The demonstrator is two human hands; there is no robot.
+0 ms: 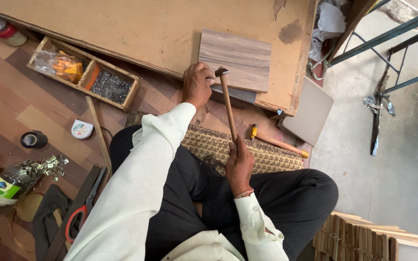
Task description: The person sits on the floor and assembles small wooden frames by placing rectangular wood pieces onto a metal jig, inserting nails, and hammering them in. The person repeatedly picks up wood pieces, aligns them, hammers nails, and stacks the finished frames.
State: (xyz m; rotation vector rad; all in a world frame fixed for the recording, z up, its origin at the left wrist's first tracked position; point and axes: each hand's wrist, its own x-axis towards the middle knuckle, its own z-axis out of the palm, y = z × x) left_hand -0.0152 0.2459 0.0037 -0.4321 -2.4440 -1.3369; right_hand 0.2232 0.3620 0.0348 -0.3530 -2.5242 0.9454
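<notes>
My right hand (239,166) grips the lower end of a wooden-handled hammer (228,105), whose metal head sits at the near edge of a small wood-grain laminate board (238,56). My left hand (197,83) rests on that same edge with the fingers pinched together right beside the hammer head; whatever they pinch is too small to see. The laminate board lies on a large brown board (136,29). I sit cross-legged in a pale long-sleeved shirt and dark trousers.
A divided wooden box (86,72) of nails and orange packets lies to the left. A tape measure (82,129), tape roll (34,139), metal clips (49,165), pincers (81,212), a yellow-tipped tool (279,142) and stacked wood strips (364,237) surround me. A metal frame (388,53) stands right.
</notes>
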